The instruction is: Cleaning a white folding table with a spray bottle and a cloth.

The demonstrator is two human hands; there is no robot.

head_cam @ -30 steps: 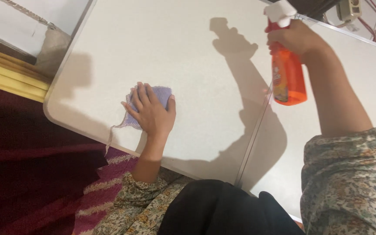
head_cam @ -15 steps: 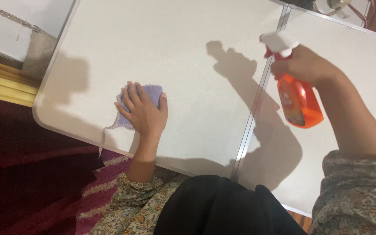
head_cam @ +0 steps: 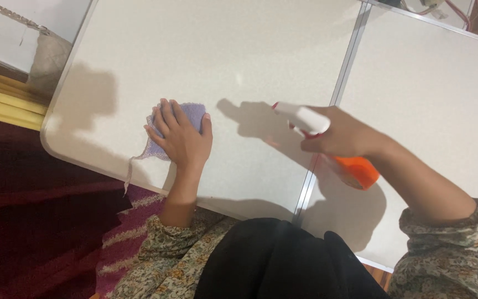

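While the left hand [head_cam: 182,138] lies flat on the white table [head_cam: 261,50], its fingers are spread moderately and pressed down on a purple cloth [head_cam: 190,113]. Only the far portion of the cloth shows beyond the fingertips, plus a strip beside the outermost finger. A loose thread [head_cam: 130,169] runs from the cloth's near corner, on the outer side of the fingers, to the table edge and hangs over it.

The right hand [head_cam: 341,137] is closed around the neck of an orange spray bottle [head_cam: 355,170]. The bottle is tilted toward horizontal. Its white trigger head [head_cam: 304,118] projects past the fingertips toward the left hand. Its orange body extends behind the palm, toward the person. Whether a finger rests on the trigger cannot be told. The nozzle and the left thumb are apart, with bare tabletop between them.

A metal seam [head_cam: 336,94] divides the table into two panels. The seam passes under the right hand's fingers. The left hand and cloth are on the panel beyond the nozzle.

Both forearms emerge from floral sleeves [head_cam: 449,254]. A red carpet [head_cam: 34,221] lies below the table edge nearest the left wrist.
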